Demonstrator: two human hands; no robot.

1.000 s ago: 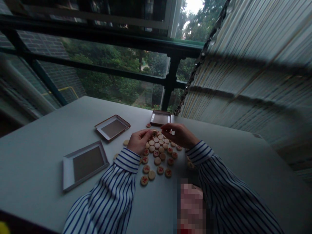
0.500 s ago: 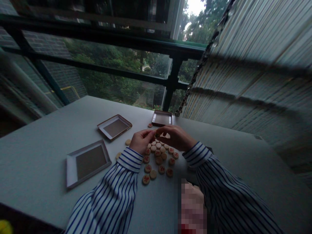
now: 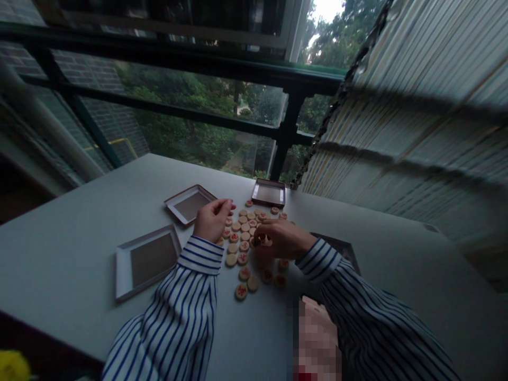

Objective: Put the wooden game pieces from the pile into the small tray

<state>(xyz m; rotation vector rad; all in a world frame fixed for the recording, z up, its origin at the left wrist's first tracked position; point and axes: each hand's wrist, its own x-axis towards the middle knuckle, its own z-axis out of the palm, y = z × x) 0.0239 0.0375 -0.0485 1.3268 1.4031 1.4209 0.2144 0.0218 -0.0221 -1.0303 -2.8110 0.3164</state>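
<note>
Round wooden xiangqi pieces (image 3: pixel 245 236) lie in a loose cluster on the white table, some with red characters, others with plain faces up. At the left edge of the cluster is my left hand (image 3: pixel 212 219), raised a little, thumb and fingers pressed together; what they hold, if anything, is hidden. My right hand (image 3: pixel 283 238) reaches down over the cluster's right side, its fingers curled round a piece that is partly hidden beneath them. A red-marked piece (image 3: pixel 241 291) lies nearest to me.
A pale open tray (image 3: pixel 123 275) and a brown-rimmed tray (image 3: pixel 174 206) stand at left. Another shallow tray (image 3: pixel 269 201) sits behind the pieces. Part of a dark flat box (image 3: pixel 337 244) shows by my right forearm. Window and curtain (image 3: pixel 397 132) border the table's far side.
My hands were together over the pieces, fingers touching at a green-marked piece. They have parted: the left moved left, the right came down onto the cluster. The view has shifted slightly.
</note>
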